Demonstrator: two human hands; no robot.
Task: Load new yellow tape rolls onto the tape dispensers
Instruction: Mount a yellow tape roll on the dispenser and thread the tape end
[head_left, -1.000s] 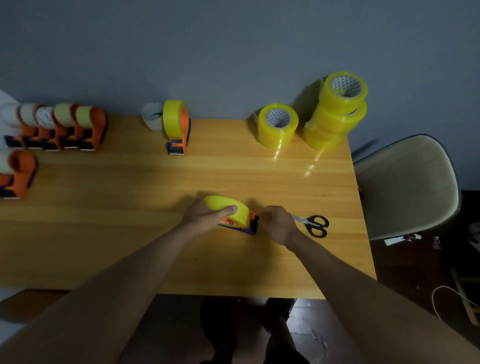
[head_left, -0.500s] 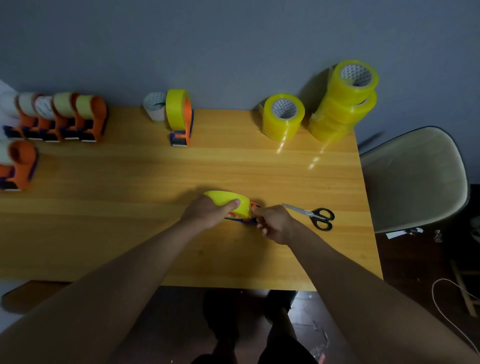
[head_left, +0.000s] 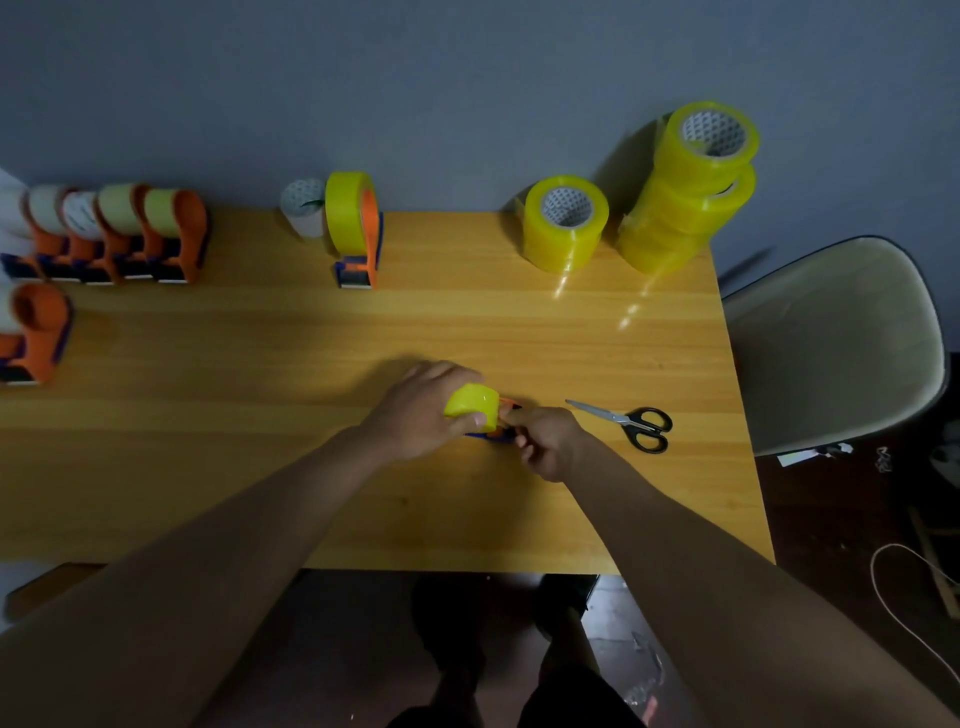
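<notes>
A yellow tape roll (head_left: 471, 404) sits on an orange and blue tape dispenser (head_left: 500, 432) near the middle of the wooden table (head_left: 260, 415). My left hand (head_left: 422, 410) grips the roll from the left, thumb on its near side. My right hand (head_left: 545, 440) pinches the dispenser's front end, fingers curled. Most of the dispenser is hidden by both hands. New yellow rolls stand at the back right: a single roll (head_left: 565, 222) and a stack (head_left: 688, 187).
A loaded dispenser (head_left: 354, 228) stands at the back centre beside a white core (head_left: 303, 207). Several orange dispensers (head_left: 124, 234) line the back left, one more (head_left: 34, 332) at the left edge. Scissors (head_left: 628, 422) lie right of my hands. A chair (head_left: 831, 343) stands to the right.
My left hand has shifted further over the roll, covering more of it. The roll and dispenser look turned a little. My right hand stays at the dispenser's front end.
</notes>
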